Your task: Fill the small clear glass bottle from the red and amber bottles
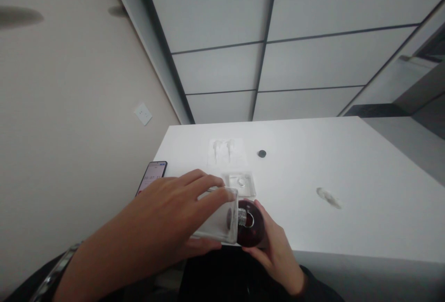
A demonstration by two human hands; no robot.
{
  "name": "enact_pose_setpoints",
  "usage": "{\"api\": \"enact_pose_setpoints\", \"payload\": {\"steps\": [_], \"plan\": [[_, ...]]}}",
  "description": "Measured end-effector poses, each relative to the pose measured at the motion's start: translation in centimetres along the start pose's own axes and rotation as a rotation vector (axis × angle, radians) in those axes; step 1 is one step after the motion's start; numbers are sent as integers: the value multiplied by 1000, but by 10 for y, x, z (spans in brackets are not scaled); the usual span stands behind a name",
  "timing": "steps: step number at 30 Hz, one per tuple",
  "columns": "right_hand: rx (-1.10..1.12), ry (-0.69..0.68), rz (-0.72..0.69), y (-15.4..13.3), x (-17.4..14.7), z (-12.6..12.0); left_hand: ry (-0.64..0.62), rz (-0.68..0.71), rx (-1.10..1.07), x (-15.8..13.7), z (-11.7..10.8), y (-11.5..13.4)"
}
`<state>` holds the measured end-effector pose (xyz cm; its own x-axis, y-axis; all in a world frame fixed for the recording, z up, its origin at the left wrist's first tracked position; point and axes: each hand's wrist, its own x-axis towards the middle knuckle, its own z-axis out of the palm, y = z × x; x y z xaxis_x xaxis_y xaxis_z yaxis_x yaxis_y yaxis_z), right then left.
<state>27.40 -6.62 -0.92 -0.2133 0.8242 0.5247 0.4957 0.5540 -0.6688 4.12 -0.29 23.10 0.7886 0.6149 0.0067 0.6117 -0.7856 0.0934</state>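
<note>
Evidently, in the head view, the dark red vessel (252,237) is rounded and glossy, with a pale ring catching the light on its top. Directly left of it sits a clear, boxy container (219,223), hard-walled and straight-edged with softened corners. A ribbed, see-through neck (242,217) bridges the two; I cannot tell which one it belongs to.

The left hand (177,204) is closed on the clear container, fingers laid over its upper side and thumb beneath, so the container lies within the grip and its end face points at the dark red vessel. The right hand (276,248) curls around the vessel's right side, gripping it between thumb and fingers.

Beyond the vessel lie a transparent, square-cornered tray (251,189), a thin whitish sheet (238,158) and a small dark disc (262,153). Well to its right is a pale, elongated, crumpled-looking item (328,197); to its left, a flat phone (153,173).
</note>
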Motion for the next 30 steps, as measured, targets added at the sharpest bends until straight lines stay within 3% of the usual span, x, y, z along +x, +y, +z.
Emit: {"api": "enact_pose_setpoints", "payload": {"steps": [20,27,30], "plan": [[24,-3,5,2,-3,3,-10,-4,-4,0,0,1],[-7,2,-80,19,-9,12,-5,-48,17,-7,8,1],[-20,-11,-52,19,-10,10,5,-35,1,-7,7,1]]}}
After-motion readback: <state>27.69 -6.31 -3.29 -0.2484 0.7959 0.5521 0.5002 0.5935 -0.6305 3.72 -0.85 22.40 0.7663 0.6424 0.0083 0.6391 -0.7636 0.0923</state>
